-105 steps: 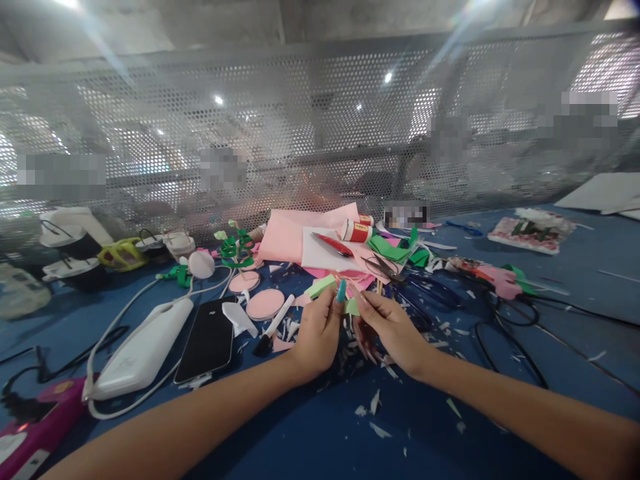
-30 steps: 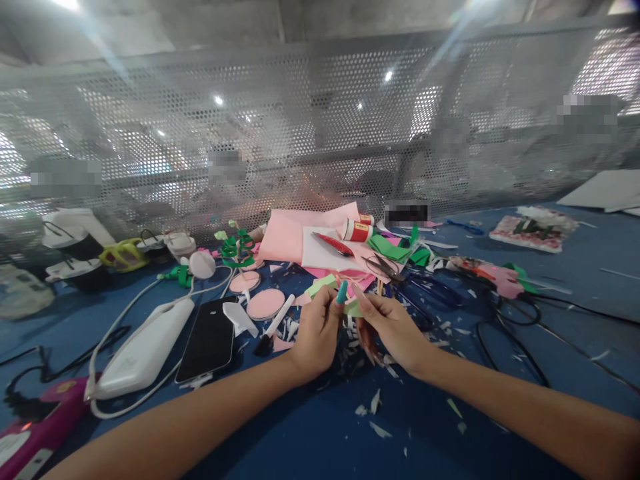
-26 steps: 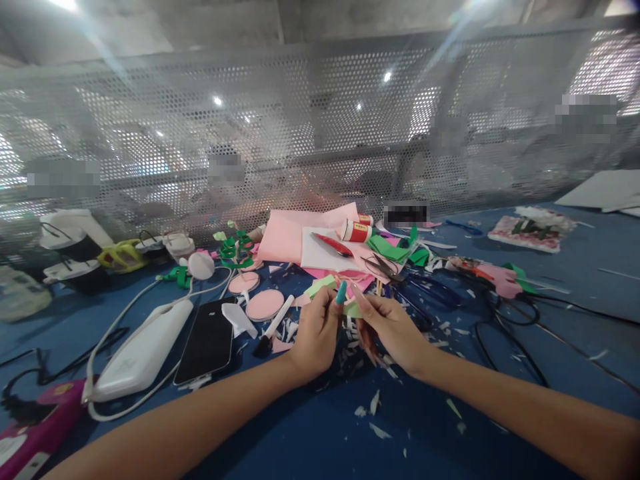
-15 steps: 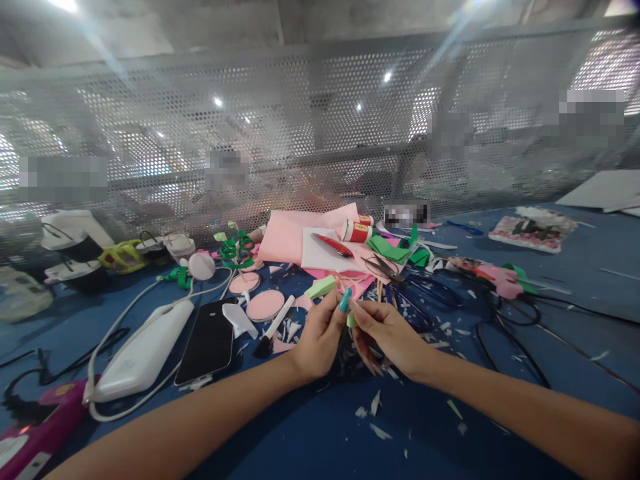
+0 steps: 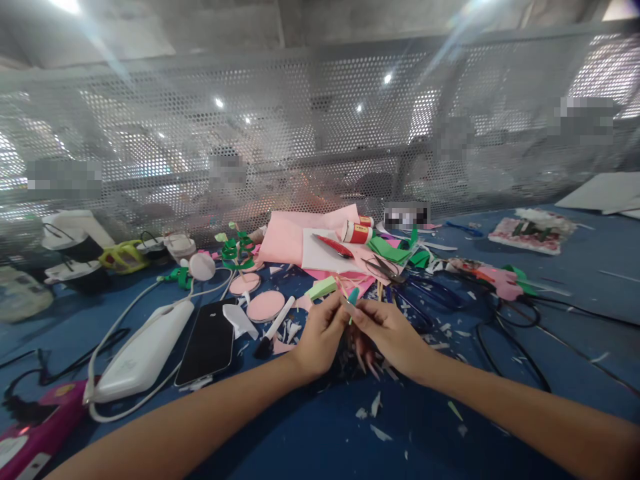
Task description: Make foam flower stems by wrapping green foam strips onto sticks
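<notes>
My left hand [image 5: 318, 341] and my right hand [image 5: 396, 339] meet over the middle of the table, thumbs and forefingers pinched together. Between the fingertips is a small light green piece [image 5: 351, 321], mostly hidden by the fingers. A small teal cap-like thing [image 5: 353, 296] sticks up at the fingertips; whether it is worn on a finger or held, I cannot tell. Just beyond my hands lie a light green foam-like strip [image 5: 321, 288], scissors [image 5: 385, 268] and pink sheets [image 5: 287, 238]. A brush [image 5: 274, 327] rests left of my left hand.
White scraps [image 5: 376, 403] litter the blue table. To the left are pink discs [image 5: 265, 306], a black phone [image 5: 207, 343], a white power bank [image 5: 145, 347] with cable and a magenta tool [image 5: 43, 423]. A red cutter [image 5: 333, 246] lies on paper; a perforated metal panel [image 5: 300, 147] stands behind.
The teal thing has shifted slightly right and leans more toward my right hand. Less of the light green piece shows between the fingers. My right hand's lower fingers have moved slightly.
</notes>
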The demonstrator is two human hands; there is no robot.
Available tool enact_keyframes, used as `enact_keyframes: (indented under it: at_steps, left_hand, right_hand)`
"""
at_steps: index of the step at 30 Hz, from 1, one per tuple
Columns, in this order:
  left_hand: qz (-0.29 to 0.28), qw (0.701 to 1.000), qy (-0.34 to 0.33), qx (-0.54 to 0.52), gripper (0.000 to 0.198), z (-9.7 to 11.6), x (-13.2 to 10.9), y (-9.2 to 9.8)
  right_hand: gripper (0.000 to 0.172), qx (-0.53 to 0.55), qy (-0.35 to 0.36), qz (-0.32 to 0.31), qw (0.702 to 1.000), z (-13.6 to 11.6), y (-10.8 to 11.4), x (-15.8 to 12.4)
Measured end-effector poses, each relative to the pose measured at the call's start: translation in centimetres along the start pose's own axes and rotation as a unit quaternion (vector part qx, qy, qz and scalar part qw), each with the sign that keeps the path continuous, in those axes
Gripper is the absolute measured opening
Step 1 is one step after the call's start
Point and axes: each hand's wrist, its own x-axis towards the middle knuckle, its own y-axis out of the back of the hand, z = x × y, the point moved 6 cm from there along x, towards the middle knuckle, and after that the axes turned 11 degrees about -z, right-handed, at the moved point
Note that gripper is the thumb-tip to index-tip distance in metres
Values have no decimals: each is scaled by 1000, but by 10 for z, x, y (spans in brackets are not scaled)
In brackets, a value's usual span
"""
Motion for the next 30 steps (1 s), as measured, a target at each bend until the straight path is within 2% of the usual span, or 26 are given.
enact_keyframes:
  at_steps: [5, 10, 14, 16, 18, 20, 22, 24, 26, 28, 30]
  left_hand:
    - [-2, 999, 36, 8, 26, -2, 2, 0]
    - [-12, 998, 51, -41, 22, -7, 1, -4]
    - [58, 998, 22, 14, 28, -5, -3, 6]
    - [69, 997, -3, 35, 28, -2, -4, 12]
    - [34, 997, -52, 55, 27, 3, -2, 14]
    - [-12, 992, -104, 73, 44, 8, -1, 14]
    - [-56, 989, -120, 60, 58, 9, 1, 12]
    - [-86, 990, -108, 27, 64, 7, 2, 9]
    - [-86, 993, -86, -6, 64, 4, 2, 6]
    - [-62, 996, -61, -26, 59, 3, 2, 6]
    - [-41, 997, -44, -40, 55, 3, 1, 6]
  right_hand:
    - [33, -47, 9, -8, 999, 2, -1, -3]
    - [35, -70, 2, 2, 998, 0, 2, -1]
    - [39, -35, 9, 14, 999, -4, 5, 2]
    - [41, -14, 7, 11, 1000, -4, 7, 4]
    - [41, 7, 2, -2, 1000, -4, 7, 4]
    - [41, 30, -6, -24, 999, -2, 5, 4]
    - [40, 50, -14, -47, 998, -1, 3, 5]
    - [41, 63, -25, -59, 996, 0, 3, 6]
    - [39, 76, -34, -66, 994, 2, 4, 7]
    - [37, 87, -39, -71, 993, 3, 6, 9]
    - [43, 99, -41, -73, 992, 5, 8, 10]
